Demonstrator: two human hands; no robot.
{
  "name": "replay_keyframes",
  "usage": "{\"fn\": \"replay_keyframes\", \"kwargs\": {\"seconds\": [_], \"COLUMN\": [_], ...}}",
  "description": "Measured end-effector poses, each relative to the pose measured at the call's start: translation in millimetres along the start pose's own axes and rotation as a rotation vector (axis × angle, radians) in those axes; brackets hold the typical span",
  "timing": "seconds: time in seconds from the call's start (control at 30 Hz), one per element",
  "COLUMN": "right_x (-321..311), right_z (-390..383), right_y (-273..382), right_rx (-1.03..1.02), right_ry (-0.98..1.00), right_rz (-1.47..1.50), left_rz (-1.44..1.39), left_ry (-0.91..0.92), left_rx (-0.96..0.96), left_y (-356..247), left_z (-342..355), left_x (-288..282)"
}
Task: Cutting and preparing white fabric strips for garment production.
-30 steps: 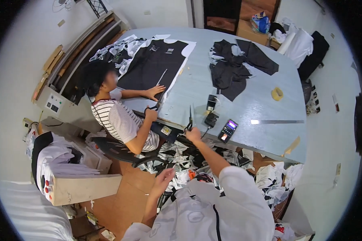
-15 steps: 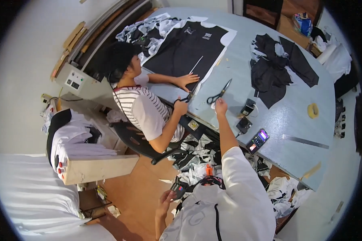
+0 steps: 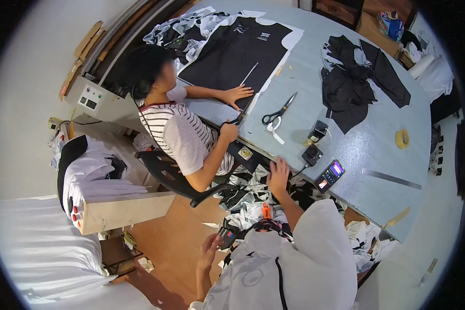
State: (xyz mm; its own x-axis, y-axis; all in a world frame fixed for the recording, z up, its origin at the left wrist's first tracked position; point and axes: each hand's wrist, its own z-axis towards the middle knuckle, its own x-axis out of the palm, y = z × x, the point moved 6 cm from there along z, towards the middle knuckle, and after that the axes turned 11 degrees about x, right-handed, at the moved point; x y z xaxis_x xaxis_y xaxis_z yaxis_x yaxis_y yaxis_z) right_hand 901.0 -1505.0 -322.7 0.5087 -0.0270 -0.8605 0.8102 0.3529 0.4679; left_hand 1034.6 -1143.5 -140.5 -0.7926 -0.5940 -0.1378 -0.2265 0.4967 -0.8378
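Observation:
My left hand (image 3: 207, 250) is closed on a small dark box-shaped object (image 3: 227, 234) with a red and blue patch, low beside my body. My right hand (image 3: 278, 177) is held at the table's near edge with fingers spread and nothing in it. Beyond it on the table (image 3: 299, 77) lie black-handled scissors (image 3: 279, 110), blades pointing away, with a white strip (image 3: 277, 131) beside their handles. To the left, a seated co-worker (image 3: 183, 132) presses one hand on a black shirt panel (image 3: 237, 49) and holds another pair of scissors (image 3: 238, 119) at its edge.
Two small black devices (image 3: 313, 154) and a lit phone (image 3: 330, 176) lie near the table edge, right of my hand. Farther right are dark garment pieces (image 3: 349, 88), a tape roll (image 3: 402, 139) and a metal ruler (image 3: 391, 178). Fabric scraps (image 3: 248, 209) pile below; a chair (image 3: 165, 175) stands left.
My right hand has let go of the white strip by the scissors and drawn back toward me, fingers opening. My left hand keeps its hold. The co-worker's scissors hand shifts slightly.

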Motion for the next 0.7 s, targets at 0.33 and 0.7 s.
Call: {"fn": "replay_keyframes", "kwargs": {"seconds": [0.33,0.7], "right_x": [182.8,19.0], "right_z": [-320.0,-232.0], "right_y": [-66.7,-142.2], "right_rx": [-0.286,0.468], "right_ry": [1.258,0.663], "right_rz": [0.258,0.013], "left_rz": [0.073,0.084], "left_ry": [0.157,0.278], "left_rx": [0.092,0.172], "left_y": [12.6,45.2], "left_z": [2.7,-56.6], "left_x": [8.6,-33.1]}}
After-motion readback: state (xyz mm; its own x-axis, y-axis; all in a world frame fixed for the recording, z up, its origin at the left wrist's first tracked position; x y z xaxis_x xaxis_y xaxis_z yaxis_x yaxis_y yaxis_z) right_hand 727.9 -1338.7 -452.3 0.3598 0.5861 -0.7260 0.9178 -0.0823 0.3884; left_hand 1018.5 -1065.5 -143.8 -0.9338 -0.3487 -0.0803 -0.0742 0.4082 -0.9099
